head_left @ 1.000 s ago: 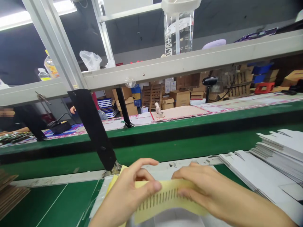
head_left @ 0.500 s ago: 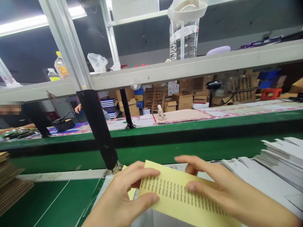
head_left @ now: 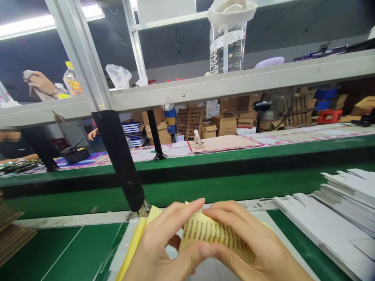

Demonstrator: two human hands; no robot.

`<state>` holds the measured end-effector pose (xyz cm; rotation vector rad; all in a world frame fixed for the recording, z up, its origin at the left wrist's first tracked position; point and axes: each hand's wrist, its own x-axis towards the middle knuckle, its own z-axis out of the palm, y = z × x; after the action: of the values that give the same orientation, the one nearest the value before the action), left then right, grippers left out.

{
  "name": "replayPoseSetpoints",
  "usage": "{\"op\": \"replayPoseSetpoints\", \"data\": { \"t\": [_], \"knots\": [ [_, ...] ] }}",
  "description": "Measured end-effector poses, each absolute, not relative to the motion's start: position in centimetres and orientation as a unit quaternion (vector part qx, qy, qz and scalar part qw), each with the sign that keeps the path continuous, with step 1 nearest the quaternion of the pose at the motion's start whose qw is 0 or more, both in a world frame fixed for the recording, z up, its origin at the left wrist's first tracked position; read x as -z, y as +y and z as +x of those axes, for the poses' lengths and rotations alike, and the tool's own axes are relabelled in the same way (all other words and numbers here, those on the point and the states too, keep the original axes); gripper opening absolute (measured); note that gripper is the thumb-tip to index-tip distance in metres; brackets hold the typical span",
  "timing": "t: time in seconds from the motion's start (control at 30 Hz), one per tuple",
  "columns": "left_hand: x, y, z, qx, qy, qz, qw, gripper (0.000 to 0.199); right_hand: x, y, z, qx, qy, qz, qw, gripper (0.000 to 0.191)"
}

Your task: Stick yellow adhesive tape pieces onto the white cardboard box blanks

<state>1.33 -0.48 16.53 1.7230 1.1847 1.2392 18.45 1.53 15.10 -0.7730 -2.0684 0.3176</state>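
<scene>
A yellow sheet [head_left: 218,234] with rows of small black print is held between both hands, low in the middle of the head view. My left hand [head_left: 170,242] grips its left end, thumb in front and fingers along the top edge. On the right side my right hand [head_left: 246,238] has its fingers over the top edge and its thumb in front. The two thumbs meet at the sheet's lower front, and the sheet looks slightly bent. More yellow sheets [head_left: 133,248] lie just left of my left hand.
Stacks of white flat card [head_left: 325,234] lie at right, brown cardboard [head_left: 13,238] at left. A black-wrapped post [head_left: 118,160] rises behind the hands to a shelf rail [head_left: 234,84] bearing a large clear cup [head_left: 227,47]. People's hands show at far left.
My right hand has moved left along the sheet, and both hands have come together. The sheet now looks more bent. Another person's hand has appeared above the shelf at upper left.
</scene>
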Motion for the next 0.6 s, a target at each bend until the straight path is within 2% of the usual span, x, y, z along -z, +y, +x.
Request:
{"op": "replayPoseSetpoints", "data": {
  "t": [0.07,0.13,0.27,0.37,0.5,0.6],
  "knots": [
    [-16.51,-0.36,1.18,-0.462,0.481,0.660,0.345,0.031,-15.09,1.40,18.46,-0.153,-0.834,-0.318,0.424,0.020],
    [-16.52,-0.23,1.04,-0.465,0.477,0.685,0.295,0.019,-15.09,1.21,18.43,-0.180,-0.836,-0.330,0.399,0.013],
    [-16.80,-0.14,0.94,-0.499,0.409,0.728,0.231,0.025,-15.37,0.89,18.46,-0.253,-0.832,-0.352,0.347,0.016],
    [-16.91,-0.20,1.08,-0.487,0.414,0.740,0.208,0.015,-15.67,0.89,18.53,-0.327,-0.820,-0.355,0.307,0.013],
    [-16.47,-0.35,1.52,-0.548,0.454,0.682,0.169,0.018,-15.65,1.05,18.51,-0.334,-0.801,-0.353,0.349,0.010],
    [-16.25,-0.37,1.53,-0.538,0.444,0.706,0.123,0.018,-15.46,0.97,18.35,-0.315,-0.785,-0.374,0.381,0.010]
  ]
}}
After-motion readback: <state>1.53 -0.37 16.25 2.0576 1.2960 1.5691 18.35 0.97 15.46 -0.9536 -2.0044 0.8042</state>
